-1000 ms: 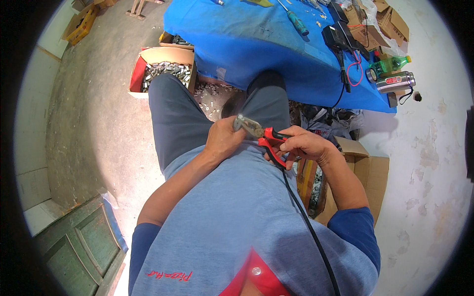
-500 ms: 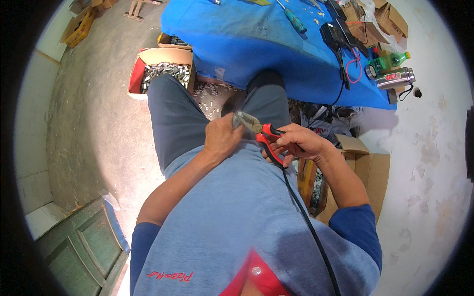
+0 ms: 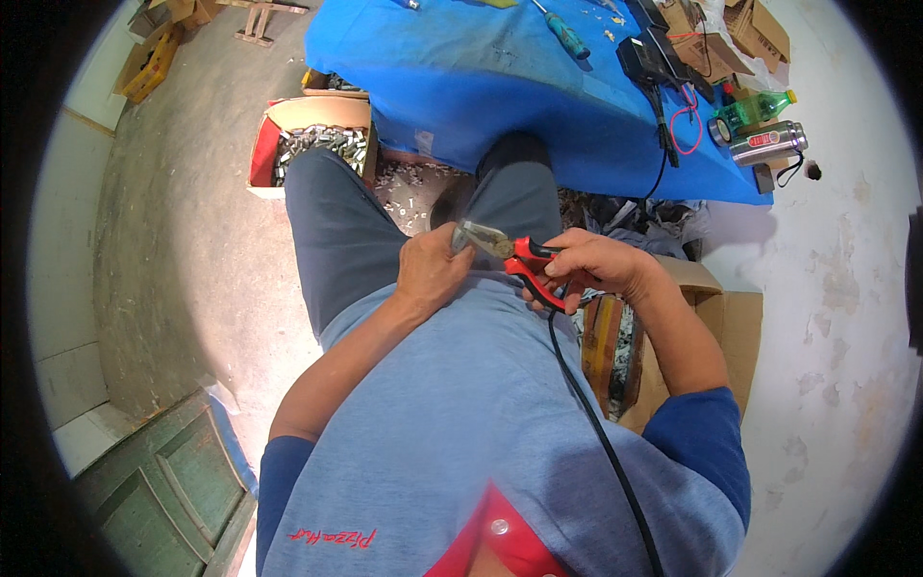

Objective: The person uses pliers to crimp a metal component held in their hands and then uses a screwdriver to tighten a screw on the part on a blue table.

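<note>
Over my lap, my right hand is wrapped round a pair of pliers with red and black handles. The jaws point left and meet a small grey metallic piece. My left hand is closed on that piece, its fingers curled and hiding much of it. Whether the jaws grip the piece or only touch it I cannot tell. A black cable runs down from beside the pliers across my shirt.
Ahead is a table with a blue cover, bearing a screwdriver, black adapters, a green bottle and a steel flask. A carton of small metal parts stands by my left knee. Another cardboard box sits at my right.
My right hand and the pliers' handles have shifted slightly up and to the right. My left hand stays nearly in place, still holding the metallic piece.
</note>
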`<state>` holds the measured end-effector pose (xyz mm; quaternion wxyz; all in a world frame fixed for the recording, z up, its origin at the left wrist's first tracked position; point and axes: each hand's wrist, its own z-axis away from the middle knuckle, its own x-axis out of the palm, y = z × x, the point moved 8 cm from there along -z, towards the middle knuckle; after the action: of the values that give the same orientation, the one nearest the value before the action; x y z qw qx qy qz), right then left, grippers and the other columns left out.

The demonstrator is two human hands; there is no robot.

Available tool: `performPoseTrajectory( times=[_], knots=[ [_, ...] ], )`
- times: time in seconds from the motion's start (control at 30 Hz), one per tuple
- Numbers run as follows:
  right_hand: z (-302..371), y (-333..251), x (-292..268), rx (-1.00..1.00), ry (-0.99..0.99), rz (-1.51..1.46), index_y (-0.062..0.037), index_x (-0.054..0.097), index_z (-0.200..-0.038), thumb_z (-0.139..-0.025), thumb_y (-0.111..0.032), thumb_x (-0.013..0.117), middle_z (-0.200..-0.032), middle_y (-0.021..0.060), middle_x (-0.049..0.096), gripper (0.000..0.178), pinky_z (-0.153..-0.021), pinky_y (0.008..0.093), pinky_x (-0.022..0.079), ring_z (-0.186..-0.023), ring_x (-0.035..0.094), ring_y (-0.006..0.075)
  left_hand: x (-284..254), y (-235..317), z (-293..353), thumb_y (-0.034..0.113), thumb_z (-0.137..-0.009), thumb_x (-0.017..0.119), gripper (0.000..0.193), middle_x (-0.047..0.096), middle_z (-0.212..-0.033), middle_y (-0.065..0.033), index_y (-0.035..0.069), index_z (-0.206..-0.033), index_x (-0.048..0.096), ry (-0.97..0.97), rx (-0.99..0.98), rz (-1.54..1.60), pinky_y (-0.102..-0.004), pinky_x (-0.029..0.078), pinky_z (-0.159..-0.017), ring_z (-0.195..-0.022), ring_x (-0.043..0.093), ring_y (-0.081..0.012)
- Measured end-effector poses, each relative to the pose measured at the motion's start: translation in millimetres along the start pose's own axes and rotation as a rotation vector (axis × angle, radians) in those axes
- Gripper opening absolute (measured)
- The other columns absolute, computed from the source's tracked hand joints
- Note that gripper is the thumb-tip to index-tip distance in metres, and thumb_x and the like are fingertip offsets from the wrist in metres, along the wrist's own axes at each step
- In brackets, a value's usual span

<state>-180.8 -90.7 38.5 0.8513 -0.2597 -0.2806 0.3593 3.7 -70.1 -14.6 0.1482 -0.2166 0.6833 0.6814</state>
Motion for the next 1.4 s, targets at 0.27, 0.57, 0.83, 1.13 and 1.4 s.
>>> performPoseTrajectory(
  times=[0.27, 0.57, 0.83, 1.13, 1.4],
  knots=[
    [-4, 6, -2, 0.009, 0.009, -0.008, 0.0077, 0.059, -0.127, -0.085, -0.021, 0.061, -0.105, 0.0165, 0.071, 0.051, -0.055, 0.0249, 0.060, -0.085, 0.071, 0.0174, 0, -2, -2, 0.023, -0.082, 0.067, 0.020, 0.066, -0.074, -0.0227, 0.003, -0.085, 0.068, -0.008, -0.015, -0.008, -0.0495, 0.051, -0.065, -0.074, 0.065, -0.0427],
    [-1, 1, 4, 0.025, 0.142, 0.220, -0.0006, 0.066, -0.118, -0.085, -0.019, 0.059, -0.097, 0.0068, 0.071, 0.039, -0.057, 0.0260, 0.056, -0.079, 0.065, 0.0114, 17, -8, -1, 0.013, -0.090, 0.063, 0.016, 0.061, -0.068, 0.0009, -0.003, -0.090, 0.069, -0.200, -0.098, 0.411, -0.0296, 0.044, -0.058, -0.064, 0.052, -0.0067],
    [5, -22, 4, -0.274, 0.329, 0.272, -0.0015, 0.068, -0.114, -0.086, -0.021, 0.065, -0.093, 0.0056, 0.071, 0.034, -0.060, 0.0223, 0.050, -0.075, 0.062, 0.0091, 17, -6, 0, 0.018, -0.092, 0.067, 0.021, 0.056, -0.068, 0.0035, -0.001, -0.084, 0.067, -0.247, -0.136, 0.455, -0.0282, 0.042, -0.056, -0.065, 0.048, -0.0061],
    [-45, -50, 11, -0.577, 0.534, 0.537, 0.0032, 0.065, -0.113, -0.081, -0.023, 0.073, -0.094, 0.0127, 0.067, 0.042, -0.079, 0.0330, 0.049, -0.086, 0.061, 0.0162, 27, -7, 4, 0.014, -0.090, 0.066, 0.017, 0.063, -0.073, -0.0003, -0.003, -0.088, 0.068, -0.347, -0.139, 0.486, -0.0280, 0.046, -0.061, -0.069, 0.055, -0.0074],
    [-55, -54, 22, -0.404, 0.328, 0.542, 0.0002, 0.066, -0.118, -0.082, -0.020, 0.071, -0.102, 0.0050, 0.067, 0.042, -0.084, 0.0285, 0.048, -0.094, 0.057, 0.0109, 37, -3, 3, 0.007, -0.087, 0.066, 0.017, 0.066, -0.081, -0.0008, -0.004, -0.100, 0.067, -0.426, -0.068, 0.505, -0.0266, 0.049, -0.066, -0.077, 0.060, -0.0080]
  ],
)
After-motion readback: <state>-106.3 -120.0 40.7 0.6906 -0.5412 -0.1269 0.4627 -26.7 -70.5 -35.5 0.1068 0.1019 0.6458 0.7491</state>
